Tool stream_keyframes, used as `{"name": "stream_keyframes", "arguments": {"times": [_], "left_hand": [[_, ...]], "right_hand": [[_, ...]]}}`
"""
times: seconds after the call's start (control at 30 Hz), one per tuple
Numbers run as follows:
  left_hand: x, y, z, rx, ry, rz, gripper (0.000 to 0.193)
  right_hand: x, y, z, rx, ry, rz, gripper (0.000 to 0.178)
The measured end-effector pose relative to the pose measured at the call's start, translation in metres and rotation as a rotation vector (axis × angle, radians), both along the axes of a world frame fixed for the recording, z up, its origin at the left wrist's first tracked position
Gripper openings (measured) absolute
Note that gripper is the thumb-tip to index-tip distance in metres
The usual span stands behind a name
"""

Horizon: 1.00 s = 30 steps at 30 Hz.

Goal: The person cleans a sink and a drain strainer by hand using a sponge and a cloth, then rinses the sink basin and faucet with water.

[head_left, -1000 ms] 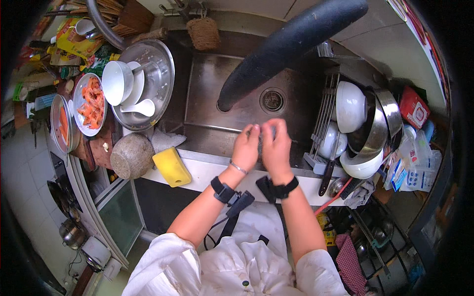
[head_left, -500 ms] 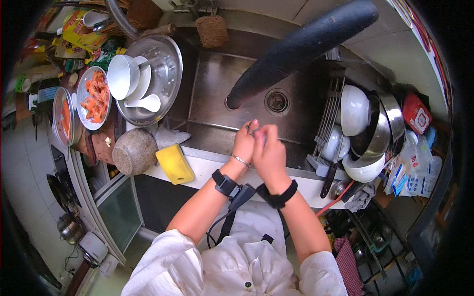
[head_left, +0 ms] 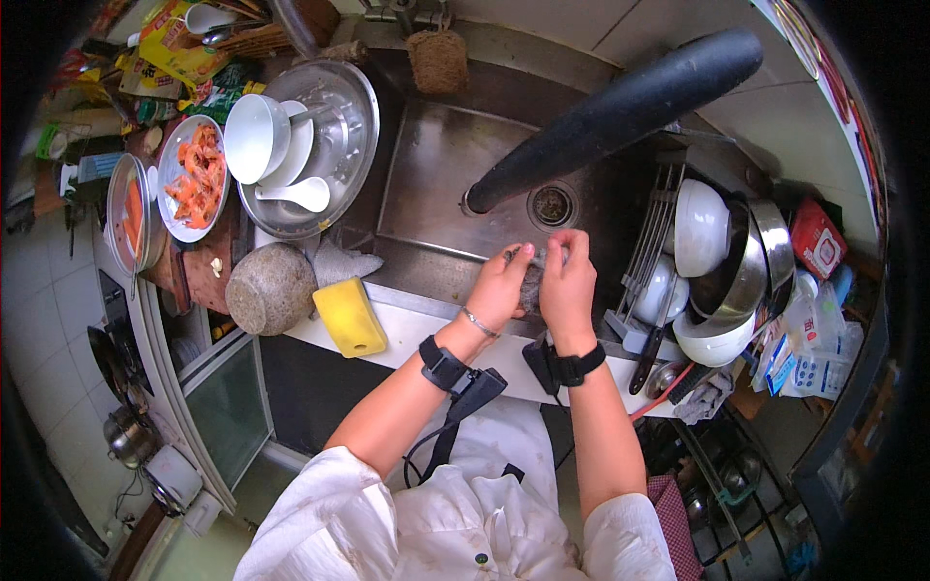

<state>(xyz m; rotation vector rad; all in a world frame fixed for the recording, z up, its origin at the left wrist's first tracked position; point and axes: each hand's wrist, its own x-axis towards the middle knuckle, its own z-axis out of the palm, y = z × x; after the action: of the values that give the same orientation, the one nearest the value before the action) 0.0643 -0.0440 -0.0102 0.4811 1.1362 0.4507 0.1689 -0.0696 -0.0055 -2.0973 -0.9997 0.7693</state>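
Over the front edge of the metal sink (head_left: 431,213), my left hand (head_left: 497,293) and my right hand (head_left: 569,290) are side by side with a small gap. Between them is a grey, rough-looking piece (head_left: 531,283), pinched by the fingers of both hands. Its exact kind does not show; the fingers cover part of it. Below and left of my hands, a yellow sponge (head_left: 351,320) lies on the white counter edge, beside a round stone-grey bowl (head_left: 271,289) and a grey cloth (head_left: 341,262).
A black padded tube (head_left: 620,116) slants over the sink beside the drain (head_left: 553,205). To the left, a metal basin (head_left: 356,126) holds white bowls and a spoon, near a plate of shrimp (head_left: 197,179). A rack (head_left: 644,261) with bowls and a black-handled knife (head_left: 647,356) stands right.
My hands have moved apart and slightly right, and the grey piece now shows between them. The view has shifted a little; the surrounding things stay put.
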Motion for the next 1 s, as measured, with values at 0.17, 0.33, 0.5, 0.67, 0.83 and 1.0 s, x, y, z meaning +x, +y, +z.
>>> {"name": "stream_keyframes", "arguments": {"times": [0.17,0.33,0.5,0.67,0.83,1.0], "left_hand": [[-0.014,0.008,0.004,-0.367,-0.382,0.136,0.029],[-0.017,0.02,0.004,-0.115,-0.043,0.149,0.027],[-0.004,-0.011,-0.031,0.398,0.159,0.161,0.031],[0.001,-0.008,-0.01,0.42,0.228,0.061,0.038],[-0.01,-0.011,-0.03,0.167,0.162,0.094,0.037],[-0.005,-0.006,-0.001,0.366,0.221,0.031,0.035]], "right_hand": [[0.007,-0.021,-0.019,0.183,0.237,0.004,0.025],[-0.008,-0.025,0.018,0.007,0.629,-0.187,0.02],[-0.04,-0.01,0.028,0.163,0.082,0.101,0.016],[-0.023,0.0,0.013,0.058,0.059,0.053,0.018],[-0.039,-0.003,0.025,0.11,-0.079,0.161,0.025],[-0.023,0.0,0.011,0.049,-0.008,0.112,0.023]]}}
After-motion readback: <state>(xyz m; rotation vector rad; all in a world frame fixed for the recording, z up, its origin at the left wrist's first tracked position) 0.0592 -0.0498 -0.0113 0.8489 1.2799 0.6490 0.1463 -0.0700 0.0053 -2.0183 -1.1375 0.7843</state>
